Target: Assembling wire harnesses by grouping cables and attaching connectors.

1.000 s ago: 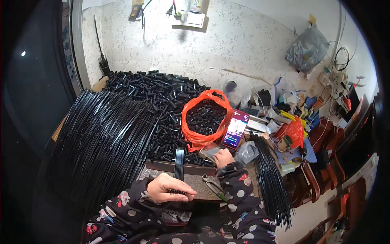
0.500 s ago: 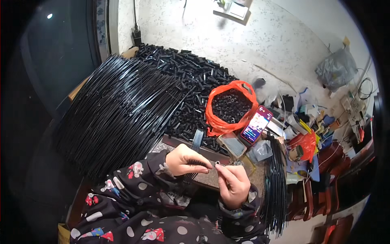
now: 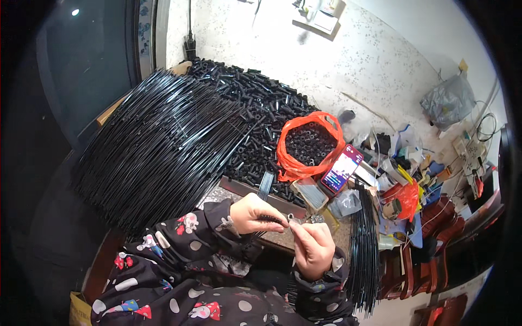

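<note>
My left hand is closed around a dark ridged row of small black pieces, partly hidden in the palm. Its fingertips meet those of my right hand, which pinches a small pale ring-shaped piece. Both hands are over the front edge of a speckled tabletop. A bundle of thin dark rods passes behind my left hand. Beyond them, an orange-red plastic bag stands open, full of small dark ring-like parts.
A big stack of long black rods fills the left side. Behind it lies a heap of short black tubes. A lit phone leans beside a clear box. More black rods hang at right, near clutter and reddish-brown chairs.
The view has shifted slightly. Both hands stay fingertip to fingertip, and the small ring remains between them; the grip looks much the same.
</note>
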The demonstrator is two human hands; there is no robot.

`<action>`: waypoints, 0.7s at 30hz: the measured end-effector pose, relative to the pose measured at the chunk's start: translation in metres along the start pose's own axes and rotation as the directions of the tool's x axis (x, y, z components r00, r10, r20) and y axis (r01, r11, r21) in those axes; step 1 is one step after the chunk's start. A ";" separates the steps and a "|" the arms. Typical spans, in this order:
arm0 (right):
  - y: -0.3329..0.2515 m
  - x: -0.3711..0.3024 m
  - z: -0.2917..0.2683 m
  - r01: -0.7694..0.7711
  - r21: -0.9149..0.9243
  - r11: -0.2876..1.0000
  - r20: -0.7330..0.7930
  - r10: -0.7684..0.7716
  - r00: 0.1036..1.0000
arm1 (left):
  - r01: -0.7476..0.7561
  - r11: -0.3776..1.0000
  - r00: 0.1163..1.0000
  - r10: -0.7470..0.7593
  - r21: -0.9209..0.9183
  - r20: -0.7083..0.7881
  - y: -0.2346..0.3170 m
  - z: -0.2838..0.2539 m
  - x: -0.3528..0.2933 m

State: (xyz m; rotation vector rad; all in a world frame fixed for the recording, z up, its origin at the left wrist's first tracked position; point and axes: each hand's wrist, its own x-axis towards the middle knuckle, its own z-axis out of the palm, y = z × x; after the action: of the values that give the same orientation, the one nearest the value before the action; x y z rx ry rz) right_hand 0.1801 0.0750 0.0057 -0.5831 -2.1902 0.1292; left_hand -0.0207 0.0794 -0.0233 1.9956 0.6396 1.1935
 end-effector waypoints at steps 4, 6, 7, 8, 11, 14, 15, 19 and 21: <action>0.002 0.007 -0.006 0.081 -0.049 0.996 0.058 -0.078 0.995 | 0.004 0.999 1.000 -0.005 0.034 0.025 -0.004 0.003 0.000; 0.001 0.010 -0.007 0.069 0.026 0.997 0.107 -0.071 0.992 | -0.004 0.999 0.999 0.001 0.046 0.051 -0.005 0.001 0.000; 0.001 0.011 -0.008 0.073 0.030 0.997 0.110 -0.076 0.991 | -0.010 0.999 0.998 0.007 0.053 0.064 -0.005 0.001 0.000; 0.001 0.013 -0.008 0.114 0.035 0.993 0.113 -0.118 0.987 | -0.008 0.998 0.998 0.005 0.055 0.058 -0.007 0.001 -0.001; 0.007 0.017 -0.006 0.149 0.096 0.984 0.112 -0.159 0.981 | -0.066 0.997 0.996 0.063 0.042 0.061 -0.012 0.003 -0.003; 0.007 0.022 -0.003 0.103 0.227 0.969 0.121 -0.133 0.984 | -0.072 0.993 0.986 0.057 0.090 0.157 -0.016 0.003 -0.005; 0.005 0.023 -0.002 0.062 0.300 0.952 0.137 -0.107 0.985 | -0.068 0.994 0.987 0.053 0.090 0.155 -0.016 0.004 -0.006; -0.008 0.031 0.008 0.042 0.234 0.971 0.212 -0.093 0.973 | 0.278 0.949 0.917 -0.309 0.149 0.254 -0.029 0.009 -0.015; -0.005 0.036 0.009 0.120 0.239 0.964 0.226 -0.175 0.958 | 0.247 0.854 0.943 -0.321 0.458 0.090 -0.062 0.027 -0.041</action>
State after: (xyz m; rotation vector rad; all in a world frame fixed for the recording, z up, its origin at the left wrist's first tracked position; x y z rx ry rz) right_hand 0.1521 0.0878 0.0269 -0.2859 -2.4083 0.3801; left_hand -0.0182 0.0800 -0.1019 2.2349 1.1595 0.7367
